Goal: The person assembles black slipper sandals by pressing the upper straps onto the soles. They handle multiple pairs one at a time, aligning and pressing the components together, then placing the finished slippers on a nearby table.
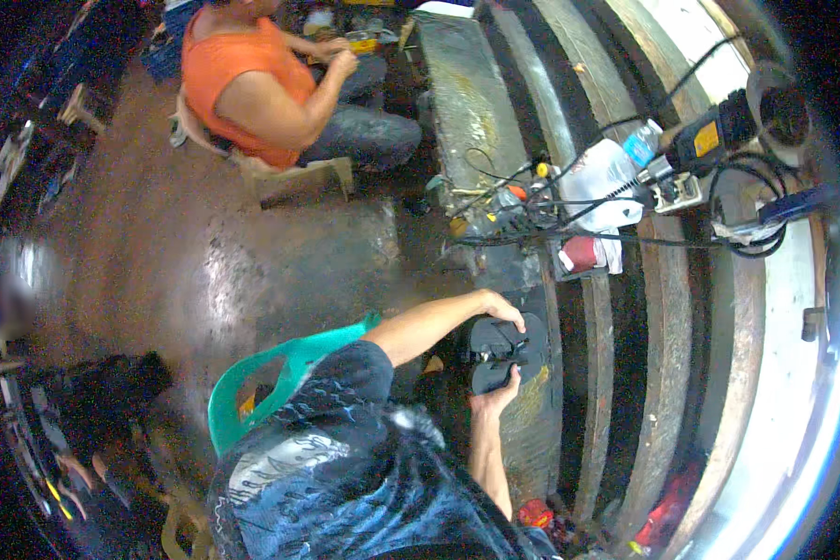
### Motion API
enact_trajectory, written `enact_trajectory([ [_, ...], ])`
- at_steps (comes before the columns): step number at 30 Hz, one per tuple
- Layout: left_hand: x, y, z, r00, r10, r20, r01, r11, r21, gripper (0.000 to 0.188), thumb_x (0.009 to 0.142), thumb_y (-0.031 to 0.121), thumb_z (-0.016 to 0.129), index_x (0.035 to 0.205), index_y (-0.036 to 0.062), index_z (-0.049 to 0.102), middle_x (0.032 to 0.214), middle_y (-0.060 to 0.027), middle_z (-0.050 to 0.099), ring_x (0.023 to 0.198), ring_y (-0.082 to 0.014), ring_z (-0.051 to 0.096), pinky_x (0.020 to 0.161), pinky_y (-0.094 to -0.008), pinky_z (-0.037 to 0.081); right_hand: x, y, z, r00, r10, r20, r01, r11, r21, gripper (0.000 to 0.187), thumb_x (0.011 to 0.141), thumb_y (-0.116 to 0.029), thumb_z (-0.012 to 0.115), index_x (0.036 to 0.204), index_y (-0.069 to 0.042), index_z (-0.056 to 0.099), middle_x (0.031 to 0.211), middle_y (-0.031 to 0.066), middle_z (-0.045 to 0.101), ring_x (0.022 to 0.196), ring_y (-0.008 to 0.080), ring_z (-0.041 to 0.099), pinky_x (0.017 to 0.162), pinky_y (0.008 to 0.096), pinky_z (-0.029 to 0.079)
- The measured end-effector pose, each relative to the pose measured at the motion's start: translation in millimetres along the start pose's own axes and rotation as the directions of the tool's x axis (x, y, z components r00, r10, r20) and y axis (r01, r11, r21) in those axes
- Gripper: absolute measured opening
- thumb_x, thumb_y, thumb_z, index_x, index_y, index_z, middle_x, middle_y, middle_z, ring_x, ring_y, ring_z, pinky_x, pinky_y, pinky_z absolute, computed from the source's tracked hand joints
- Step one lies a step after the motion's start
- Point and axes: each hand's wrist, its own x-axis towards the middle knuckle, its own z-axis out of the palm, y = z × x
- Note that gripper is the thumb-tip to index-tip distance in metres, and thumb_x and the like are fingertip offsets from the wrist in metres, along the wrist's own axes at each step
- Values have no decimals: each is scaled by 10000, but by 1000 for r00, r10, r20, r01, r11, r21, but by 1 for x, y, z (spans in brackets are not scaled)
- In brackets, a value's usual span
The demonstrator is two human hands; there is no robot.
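My left hand [504, 307] grips the upper edge of a dark, rounded two-part object [500, 347], and I cannot make out its kind. My right hand [498, 396] holds its lower edge, with the thumb up along the side. Small shiny metal parts show between the two black halves. The object is held over the near end of a worn bench plank [523, 439]. Most of my fingers are hidden beneath the object.
A person [252, 89] in an orange top sits on a chair at the upper left, handling something yellow. Beyond my hands lie black cables, a whitish plastic container [595, 187], a blue-labelled bottle [640, 147] and a black power tool [714, 135]. Dark gaps separate the wooden slats [661, 373].
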Motion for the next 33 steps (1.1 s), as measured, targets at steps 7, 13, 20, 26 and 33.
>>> enact_trajectory([
  [7, -177, 2, 84, 802, -63, -594, -179, 923, -340, 1570, 608, 817, 807, 1572, -198, 97, 1665, -369, 178, 1568, -440, 212, 1279, -469, 231, -85, -48, 76, 984, 169, 50, -134, 900, -415, 419, 947, -382, 638, 1244, -87, 654, 1125, 66, 699, 996, 258, 653, 894, 423, 530],
  [13, -268, -1, 97, 701, -70, -710, -361, 824, -437, 1416, 642, 748, 847, 1570, -124, 228, 1552, -339, 398, 1450, -440, 413, 1194, -479, 356, -100, -21, 156, 932, 360, 38, -279, 781, -558, 459, 963, -419, 614, 1282, -92, 655, 1174, 77, 702, 1061, 284, 652, 953, 451, 524],
  [20, -373, -62, 42, 449, -46, -892, -679, 631, -374, 1127, 737, 535, 891, 1560, 2, 335, 1505, -207, 484, 1422, -332, 441, 1188, -444, 352, -80, 71, 288, 773, 561, 296, -180, 641, -746, 572, 1053, -527, 497, 1415, -94, 589, 1336, 78, 663, 1217, 285, 617, 1073, 462, 468],
  [26, -551, -114, -5, 102, -117, -988, -694, 703, -155, 1190, 723, 540, 881, 1613, 58, 256, 1535, -246, 456, 1463, -348, 422, 1218, -427, 329, -40, 222, 412, 730, 620, 287, -144, 551, -822, 811, 1000, -732, 448, 1475, -80, 535, 1420, 113, 630, 1257, 367, 612, 1116, 544, 460],
  [33, -704, -121, 51, -34, -435, -900, -883, 435, -177, 1204, 790, 398, 868, 1665, 26, 130, 1646, -184, 353, 1490, -314, 375, 1236, -415, 299, -11, 373, 492, 389, 891, 233, -155, 313, -937, 838, 940, -724, 586, 1482, -88, 531, 1422, 115, 620, 1263, 362, 608, 1101, 540, 485],
])
